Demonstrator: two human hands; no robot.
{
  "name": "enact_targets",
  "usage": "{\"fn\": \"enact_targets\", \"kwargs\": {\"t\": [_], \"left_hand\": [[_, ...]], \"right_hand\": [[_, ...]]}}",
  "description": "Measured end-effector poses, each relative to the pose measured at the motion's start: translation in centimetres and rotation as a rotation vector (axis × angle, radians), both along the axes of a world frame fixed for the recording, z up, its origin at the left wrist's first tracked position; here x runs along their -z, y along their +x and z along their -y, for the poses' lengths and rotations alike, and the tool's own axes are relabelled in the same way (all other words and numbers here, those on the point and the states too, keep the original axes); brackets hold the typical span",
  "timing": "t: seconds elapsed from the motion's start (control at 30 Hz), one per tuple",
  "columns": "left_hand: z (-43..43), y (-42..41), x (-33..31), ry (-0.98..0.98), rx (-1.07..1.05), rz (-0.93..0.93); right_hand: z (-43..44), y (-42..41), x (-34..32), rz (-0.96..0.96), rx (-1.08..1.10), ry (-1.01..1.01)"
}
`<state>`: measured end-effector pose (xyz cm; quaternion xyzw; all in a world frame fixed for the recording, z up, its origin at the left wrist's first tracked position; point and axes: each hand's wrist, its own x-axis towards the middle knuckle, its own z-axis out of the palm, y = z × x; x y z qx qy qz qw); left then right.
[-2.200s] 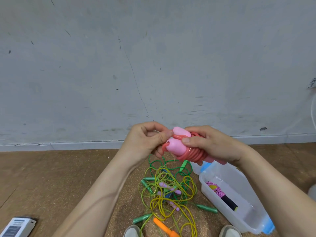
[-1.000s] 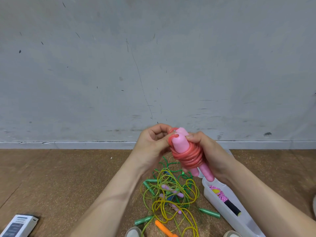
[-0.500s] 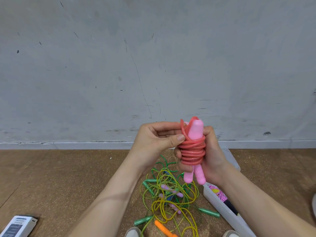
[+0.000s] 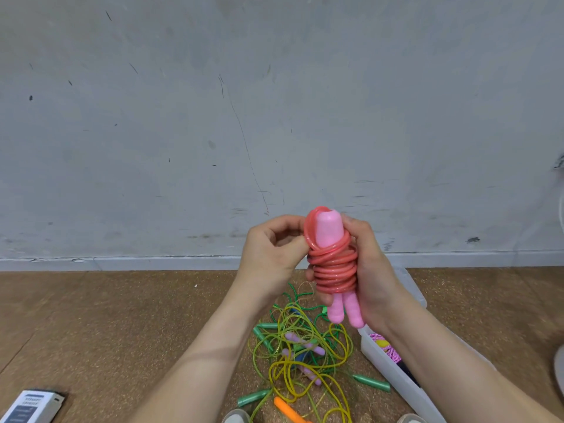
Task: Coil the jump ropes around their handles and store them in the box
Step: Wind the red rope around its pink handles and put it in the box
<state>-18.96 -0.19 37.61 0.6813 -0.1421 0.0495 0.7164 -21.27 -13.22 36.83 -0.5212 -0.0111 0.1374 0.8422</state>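
Observation:
A pink-handled jump rope (image 4: 332,267), its coral cord wound tightly round both handles, stands upright in front of me. My right hand (image 4: 370,270) grips the bundle from the right side. My left hand (image 4: 273,254) pinches the last loop of cord at the bundle's upper left, next to the handle tops. On the floor below lies a tangle of green and yellow ropes (image 4: 300,358) with green, purple and orange handles. The clear plastic box (image 4: 393,377) sits at the lower right, a coiled pink rope (image 4: 386,349) inside, partly hidden by my right forearm.
A grey wall (image 4: 274,117) with a white baseboard rises behind the brown cork floor (image 4: 106,325). A small white carton (image 4: 32,406) lies at the bottom left. My shoe tips (image 4: 235,418) show at the bottom edge.
The wound bundle has turned from slanted to upright. My left hand has moved in and now pinches the top loop against the handles.

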Motion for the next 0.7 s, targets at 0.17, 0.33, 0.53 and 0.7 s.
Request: {"fn": "enact_targets", "kwargs": {"t": [0.17, 0.33, 0.53, 0.7], "left_hand": [[-0.6, 0.0, 0.1, 0.318, 0.005, 0.174], [-0.6, -0.8, -0.7, 0.284, 0.188, 0.052], [0.2, -1.0, 0.0, 0.122, 0.192, -0.065], [-0.8, -0.1, 0.2, 0.417, 0.031, 0.224]], "right_hand": [[0.6, 0.1, -0.4, -0.038, -0.001, -0.082], [1.0, 0.5, -0.1, 0.006, -0.091, -0.065], [1.5, 0.8, 0.0, 0.092, -0.14, -0.123], [3.8, 1.0, -0.8, 0.118, -0.051, -0.655]]}}
